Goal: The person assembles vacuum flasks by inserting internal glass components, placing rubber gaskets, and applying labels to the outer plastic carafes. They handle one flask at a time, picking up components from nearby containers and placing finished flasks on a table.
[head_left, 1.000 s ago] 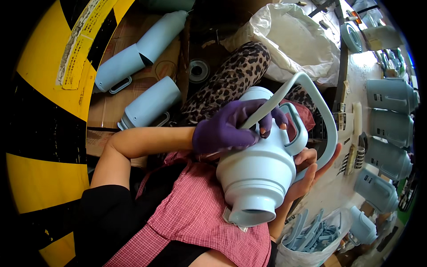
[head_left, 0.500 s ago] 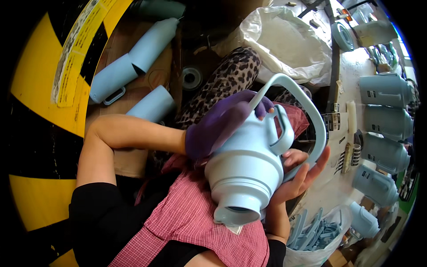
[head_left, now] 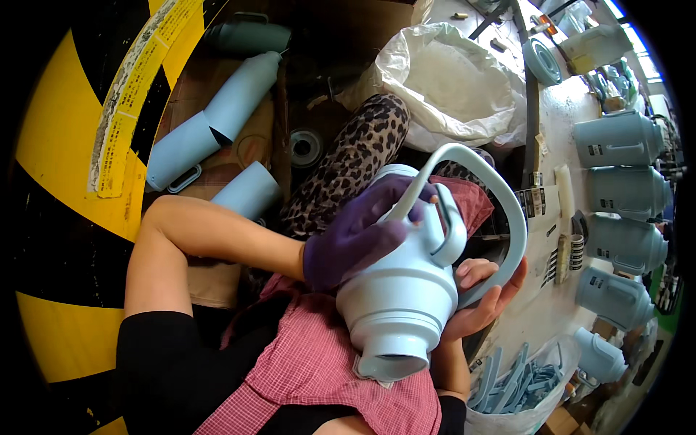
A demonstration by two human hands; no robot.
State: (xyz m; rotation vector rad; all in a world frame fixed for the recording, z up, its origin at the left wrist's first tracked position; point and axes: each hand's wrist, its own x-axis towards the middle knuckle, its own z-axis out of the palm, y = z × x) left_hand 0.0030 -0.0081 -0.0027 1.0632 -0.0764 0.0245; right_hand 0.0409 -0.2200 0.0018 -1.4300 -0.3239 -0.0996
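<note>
A light blue thermos jug (head_left: 395, 297) lies tilted against my lap, its spout end pointing toward me. My left hand (head_left: 355, 235), in a purple glove, is closed around the jug's body, with its fingers at one end of a big curved carrying handle (head_left: 516, 206). The jug's smaller side handle (head_left: 455, 228) sits inside that arc. My bare right hand (head_left: 489, 297) grips the other end of the curved handle, thumb and fingers around it beside the jug. The contact between the handle ends and the jug is partly hidden by my hands.
Light blue cylinders (head_left: 243, 98) lie on cardboard at the left, by a yellow-and-black striped surface (head_left: 54, 130). Ahead stands a white plastic sack (head_left: 428, 134). Several blue jugs (head_left: 616, 192) line the table at right; a bag of loose handles (head_left: 522, 384) is nearer.
My left hand has slid a little toward the spout end, baring more of the jug's far end. The view has shifted slightly; my right hand still grips the curved handle.
</note>
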